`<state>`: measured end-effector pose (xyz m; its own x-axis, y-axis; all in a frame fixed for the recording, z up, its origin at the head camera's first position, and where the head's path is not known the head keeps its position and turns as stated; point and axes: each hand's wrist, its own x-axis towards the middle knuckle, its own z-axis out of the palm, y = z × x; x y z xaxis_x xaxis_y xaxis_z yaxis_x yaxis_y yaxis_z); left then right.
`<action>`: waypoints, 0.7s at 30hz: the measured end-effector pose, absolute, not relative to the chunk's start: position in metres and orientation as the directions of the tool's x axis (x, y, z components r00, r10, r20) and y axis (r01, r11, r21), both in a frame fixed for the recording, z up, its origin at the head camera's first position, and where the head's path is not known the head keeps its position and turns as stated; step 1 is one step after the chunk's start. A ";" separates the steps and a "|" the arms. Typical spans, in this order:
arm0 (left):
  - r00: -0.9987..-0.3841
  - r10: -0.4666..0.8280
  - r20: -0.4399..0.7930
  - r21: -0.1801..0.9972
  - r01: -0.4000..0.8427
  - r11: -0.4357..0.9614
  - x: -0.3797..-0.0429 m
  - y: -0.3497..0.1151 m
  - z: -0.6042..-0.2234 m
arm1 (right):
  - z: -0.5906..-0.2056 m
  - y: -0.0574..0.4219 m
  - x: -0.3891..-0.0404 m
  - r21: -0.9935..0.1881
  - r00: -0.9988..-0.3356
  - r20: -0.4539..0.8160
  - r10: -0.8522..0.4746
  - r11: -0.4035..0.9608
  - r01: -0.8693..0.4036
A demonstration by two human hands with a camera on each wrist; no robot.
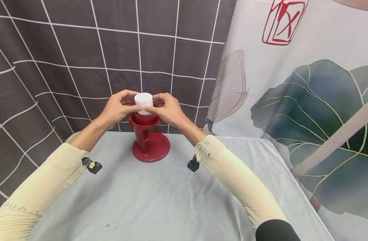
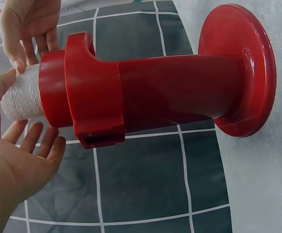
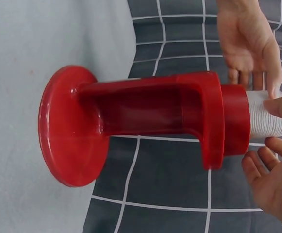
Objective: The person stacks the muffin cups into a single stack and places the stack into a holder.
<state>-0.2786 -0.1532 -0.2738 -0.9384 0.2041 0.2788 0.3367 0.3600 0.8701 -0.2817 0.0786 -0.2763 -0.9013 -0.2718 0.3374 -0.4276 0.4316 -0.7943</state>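
A white cylinder (image 1: 144,103), finely ridged like a stack of thin round pieces, stands partly inside the top of a red stand (image 1: 151,147). The stand is upright, with a round base, an open-sided column and a wider collar near the top. My left hand (image 1: 119,105) holds the cylinder from the left, thumb in front. From the right, my right hand (image 1: 169,108) holds it too, the two thumbs close together. In the left wrist view the ridged side of the cylinder (image 2: 23,94) sticks out of the red sleeve (image 2: 53,87). Its lower part is hidden inside.
A pale grey cloth (image 1: 160,201) covers the table under the stand. Close behind hangs a dark curtain (image 1: 81,50) with white grid lines. On the right hangs a white curtain (image 1: 262,100) with leaf prints. Small black devices (image 1: 193,164) are worn at both wrists.
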 end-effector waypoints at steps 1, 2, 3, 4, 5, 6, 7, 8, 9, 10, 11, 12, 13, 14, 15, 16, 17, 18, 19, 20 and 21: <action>-0.940 0.206 0.271 0.870 0.331 0.366 -0.279 -0.153 -0.274 | -0.277 0.079 -0.282 -0.794 -0.902 0.335 -0.271 0.434 -0.425; -0.942 0.208 0.264 0.871 0.325 0.369 -0.279 -0.152 -0.275 | -0.277 0.080 -0.282 -0.794 -0.904 0.331 -0.270 0.438 -0.422; -0.943 0.210 0.257 0.872 0.320 0.370 -0.279 -0.152 -0.276 | -0.277 0.080 -0.283 -0.793 -0.906 0.327 -0.270 0.443 -0.419; -0.945 0.212 0.251 0.873 0.315 0.373 -0.279 -0.151 -0.276 | -0.277 0.080 -0.283 -0.792 -0.907 0.322 -0.271 0.448 -0.415; -0.946 0.215 0.245 0.874 0.311 0.373 -0.280 -0.151 -0.277 | -0.277 0.081 -0.284 -0.789 -0.908 0.318 -0.272 0.455 -0.413; -0.946 0.218 0.241 0.875 0.309 0.372 -0.280 -0.151 -0.277 | -0.277 0.081 -0.284 -0.787 -0.909 0.314 -0.274 0.460 -0.411; -0.946 0.221 0.238 0.875 0.307 0.373 -0.280 -0.150 -0.278 | -0.278 0.082 -0.284 -0.783 -0.909 0.311 -0.277 0.467 -0.410; -0.946 0.224 0.234 0.876 0.305 0.373 -0.281 -0.150 -0.278 | -0.278 0.082 -0.285 -0.779 -0.910 0.308 -0.279 0.475 -0.409; -0.946 0.227 0.231 0.876 0.303 0.375 -0.281 -0.150 -0.279 | -0.278 0.083 -0.285 -0.775 -0.910 0.305 -0.280 0.482 -0.409; -0.946 0.230 0.227 0.876 0.302 0.377 -0.282 -0.149 -0.279 | -0.278 0.083 -0.285 -0.770 -0.910 0.303 -0.282 0.490 -0.408; -0.947 0.232 0.222 0.876 0.298 0.379 -0.282 -0.149 -0.279 | -0.279 0.084 -0.285 -0.767 -0.911 0.302 -0.281 0.496 -0.407; -0.948 0.234 0.216 0.876 0.294 0.382 -0.282 -0.148 -0.280 | -0.279 0.084 -0.285 -0.765 -0.912 0.301 -0.279 0.500 -0.406; -0.949 0.236 0.211 0.875 0.290 0.387 -0.282 -0.148 -0.280 | -0.280 0.085 -0.286 -0.762 -0.912 0.301 -0.278 0.505 -0.406; -0.950 0.236 0.206 0.876 0.287 0.389 -0.283 -0.148 -0.280 | -0.280 0.085 -0.286 -0.762 -0.913 0.302 -0.276 0.506 -0.405; -0.950 0.239 0.201 0.874 0.284 0.393 -0.283 -0.147 -0.280 | -0.281 0.086 -0.286 -0.762 -0.914 0.301 -0.273 0.508 -0.403; -0.951 0.241 0.195 0.873 0.280 0.399 -0.283 -0.147 -0.281 | -0.281 0.086 -0.287 -0.762 -0.914 0.302 -0.270 0.508 -0.402; -0.951 0.244 0.189 0.872 0.277 0.404 -0.283 -0.146 -0.281 | -0.282 0.087 -0.287 -0.765 -0.915 0.302 -0.268 0.505 -0.401; -0.951 0.247 0.185 0.871 0.276 0.407 -0.283 -0.146 -0.281 | -0.282 0.087 -0.287 -0.766 -0.915 0.303 -0.267 0.503 -0.401; -0.951 0.252 0.180 0.869 0.273 0.411 -0.283 -0.145 -0.281 | -0.282 0.088 -0.287 -0.766 -0.915 0.303 -0.268 0.503 -0.401; -0.951 0.256 0.175 0.868 0.272 0.415 -0.283 -0.145 -0.281 | -0.282 0.088 -0.287 -0.768 -0.915 0.303 -0.268 0.499 -0.401; -0.950 0.260 0.170 0.867 0.270 0.419 -0.284 -0.145 -0.281 | -0.282 0.089 -0.288 -0.769 -0.914 0.304 -0.268 0.498 -0.401</action>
